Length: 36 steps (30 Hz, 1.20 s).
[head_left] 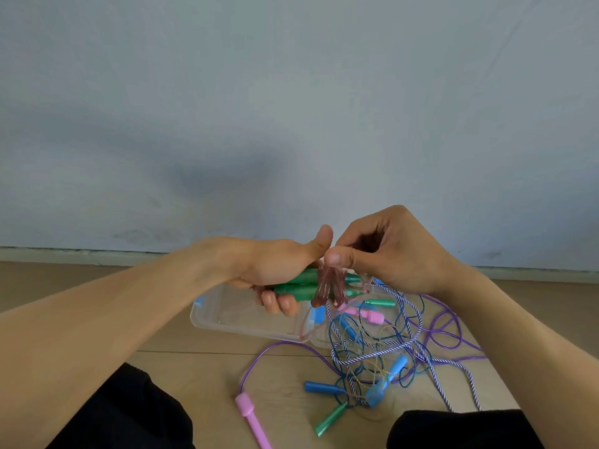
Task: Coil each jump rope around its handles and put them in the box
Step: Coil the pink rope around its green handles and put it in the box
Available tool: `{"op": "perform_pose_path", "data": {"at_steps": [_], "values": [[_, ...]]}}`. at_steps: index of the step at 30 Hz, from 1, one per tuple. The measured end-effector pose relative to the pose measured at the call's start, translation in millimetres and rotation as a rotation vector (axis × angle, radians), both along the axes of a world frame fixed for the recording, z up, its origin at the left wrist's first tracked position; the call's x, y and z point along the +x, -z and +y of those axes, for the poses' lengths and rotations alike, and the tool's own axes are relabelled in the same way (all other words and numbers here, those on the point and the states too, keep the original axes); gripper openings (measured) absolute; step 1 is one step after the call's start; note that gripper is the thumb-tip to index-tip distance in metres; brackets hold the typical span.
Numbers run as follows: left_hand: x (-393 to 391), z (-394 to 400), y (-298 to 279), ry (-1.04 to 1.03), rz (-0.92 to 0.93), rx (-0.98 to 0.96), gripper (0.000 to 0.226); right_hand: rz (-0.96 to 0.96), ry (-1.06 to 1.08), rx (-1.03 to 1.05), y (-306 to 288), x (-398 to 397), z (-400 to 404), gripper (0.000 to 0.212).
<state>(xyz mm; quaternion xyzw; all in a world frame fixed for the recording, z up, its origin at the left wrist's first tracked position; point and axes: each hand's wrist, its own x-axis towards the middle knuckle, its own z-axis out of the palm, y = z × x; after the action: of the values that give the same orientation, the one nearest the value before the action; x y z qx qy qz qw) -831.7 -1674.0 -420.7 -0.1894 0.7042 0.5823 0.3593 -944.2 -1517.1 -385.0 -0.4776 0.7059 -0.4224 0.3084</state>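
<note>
My left hand (275, 270) grips two green handles (301, 285) side by side, held level above the clear plastic box (227, 322). A pinkish translucent rope (330, 286) is wound in several turns around the handles. My right hand (389, 251) pinches that rope at the top of the coil, its thumb next to my left thumb. A loose end of the pink rope hangs down to the box's right edge.
A tangle of ropes (382, 348) lies on the wood floor right of the box: purple, dark blue, striped white-blue, yellow. Loose handles lie around it: pink (251, 416), blue (324, 387), green (330, 419), light blue (385, 380). My black-clad knees frame the bottom. A wall stands behind.
</note>
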Motion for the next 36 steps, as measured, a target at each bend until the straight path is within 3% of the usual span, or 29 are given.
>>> {"op": "perform_pose_path", "data": {"at_steps": [5, 9, 13, 17, 23, 26, 31, 34, 36], "values": [[-1, -3, 9, -0.2, -0.087, -0.059, 0.07, 0.041, -0.045, 0.067, -6, 4, 0, 0.014], [-5, -11, 12, -0.423, -0.14, 0.149, 0.063, 0.149, 0.039, 0.141, -11, -1, 4, 0.014], [-11, -19, 9, -0.661, -0.089, 0.372, 0.059, 0.393, 0.168, 0.283, -9, -14, 6, 0.016], [-14, -20, 2, -0.798, -0.019, 0.505, 0.055, 0.386, 0.235, 0.416, -4, -29, 8, 0.016], [-18, -20, 0, -0.872, 0.117, 0.432, 0.033, 0.353, 0.184, 0.404, -4, -26, 0, 0.019], [-16, -16, 5, -0.775, 0.189, 0.131, 0.045, 0.354, 0.138, 0.317, -9, -16, 0, 0.018], [-10, -2, 16, -0.362, 0.246, -0.271, 0.052, 0.36, 0.054, 0.216, -9, -10, 5, 0.021], [-5, 6, 19, -0.052, 0.197, -0.331, 0.059, 0.371, 0.002, 0.191, -6, -10, 7, 0.025], [-2, 13, 16, 0.041, 0.173, -0.237, 0.063, 0.293, 0.019, 0.163, -3, -12, 6, 0.026]]}}
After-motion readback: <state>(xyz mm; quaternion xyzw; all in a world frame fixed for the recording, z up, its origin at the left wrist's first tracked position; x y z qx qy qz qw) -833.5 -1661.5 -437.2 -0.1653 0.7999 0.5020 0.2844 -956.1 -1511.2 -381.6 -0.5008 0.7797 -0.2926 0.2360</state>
